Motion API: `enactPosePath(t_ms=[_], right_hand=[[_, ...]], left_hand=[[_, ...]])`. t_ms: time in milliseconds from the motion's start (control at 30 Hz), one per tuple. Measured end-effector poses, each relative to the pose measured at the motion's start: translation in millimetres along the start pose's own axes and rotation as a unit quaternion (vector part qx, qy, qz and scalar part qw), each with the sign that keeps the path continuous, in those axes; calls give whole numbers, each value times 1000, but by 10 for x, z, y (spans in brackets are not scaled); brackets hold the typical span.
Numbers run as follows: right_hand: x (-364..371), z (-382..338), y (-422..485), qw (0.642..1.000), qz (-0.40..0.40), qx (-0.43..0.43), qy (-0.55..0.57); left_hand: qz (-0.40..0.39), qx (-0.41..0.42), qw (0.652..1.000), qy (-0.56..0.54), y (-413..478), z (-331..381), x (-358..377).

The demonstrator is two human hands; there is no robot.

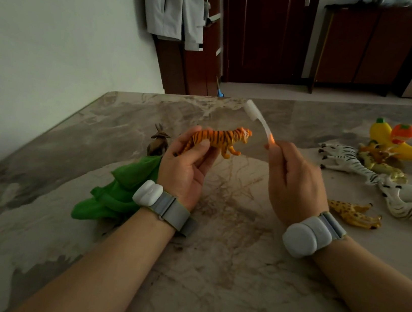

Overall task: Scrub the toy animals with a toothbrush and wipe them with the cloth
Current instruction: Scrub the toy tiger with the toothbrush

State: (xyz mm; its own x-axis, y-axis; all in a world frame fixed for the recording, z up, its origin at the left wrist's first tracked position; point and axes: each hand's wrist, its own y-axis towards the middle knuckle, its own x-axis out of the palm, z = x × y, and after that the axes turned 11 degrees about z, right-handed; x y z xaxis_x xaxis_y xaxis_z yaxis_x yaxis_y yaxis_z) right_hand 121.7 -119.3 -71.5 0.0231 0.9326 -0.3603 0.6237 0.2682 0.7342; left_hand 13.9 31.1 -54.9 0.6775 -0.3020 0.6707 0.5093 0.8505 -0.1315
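Head view shows the left hand [185,163] with its grip closed around the hindquarters of the toy tiger [219,139], held above the worktop [222,277]. Right hand [293,184] pinches the toothbrush [258,121] by its handle, the blurred bristle head apart from the tiger. Green cloth [120,191] lies partly hidden behind the left wrist.

Dim indoor light leaves my marble table [222,277] muted, with soft shadows; the toothbrush [259,119] in my right hand [293,184] smears with motion blur, and wide-angle distortion bends the frame's edges.
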Motion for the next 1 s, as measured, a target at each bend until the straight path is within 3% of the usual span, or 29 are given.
enactPosePath(t_ms=[267,1000], right_hand=[[61,107,25,995,-45,39,-80],[13,64,29,995,-71,38,-50]], left_hand=[[-31,61,998,-15,31,74,-17],[-17,47,999,-1,37,36,-22]])
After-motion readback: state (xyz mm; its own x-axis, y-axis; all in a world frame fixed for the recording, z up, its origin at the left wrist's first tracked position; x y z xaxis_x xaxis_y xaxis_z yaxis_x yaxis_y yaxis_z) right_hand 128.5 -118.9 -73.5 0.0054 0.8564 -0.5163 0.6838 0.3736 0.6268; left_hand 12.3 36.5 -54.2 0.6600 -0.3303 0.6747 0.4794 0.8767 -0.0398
